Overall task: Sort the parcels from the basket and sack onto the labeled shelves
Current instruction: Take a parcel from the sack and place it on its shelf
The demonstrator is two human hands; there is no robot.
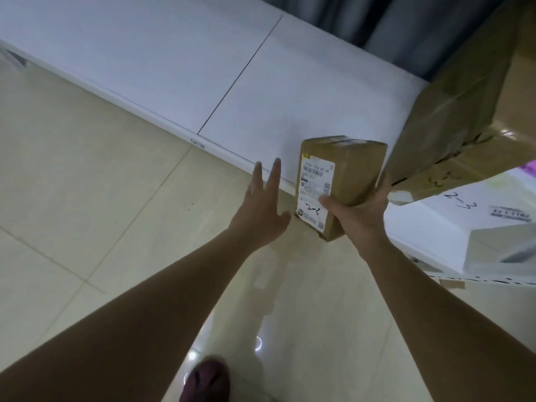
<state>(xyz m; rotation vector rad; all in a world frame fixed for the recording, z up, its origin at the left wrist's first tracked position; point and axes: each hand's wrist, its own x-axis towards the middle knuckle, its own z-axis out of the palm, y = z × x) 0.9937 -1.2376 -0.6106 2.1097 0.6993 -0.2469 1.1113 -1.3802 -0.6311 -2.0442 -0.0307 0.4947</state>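
A small brown cardboard parcel (345,175) with a white shipping label marked "2-3" is gripped from below and the right by my right hand (359,213). It hovers over the front edge of a white shelf (261,91). My left hand (262,210) is just left of the parcel, fingers spread and holding nothing. A large taped brown box (470,111) sits on the shelf to the right of the small parcel, close to it. Below that box lies a white parcel (452,216), also marked "2-3".
Beige floor tiles (87,198) spread out to the left and below. A dark grey curtain (406,27) hangs behind the shelf. My foot in a dark red shoe (206,381) is at the bottom. A white box (499,250) sits at the right edge.
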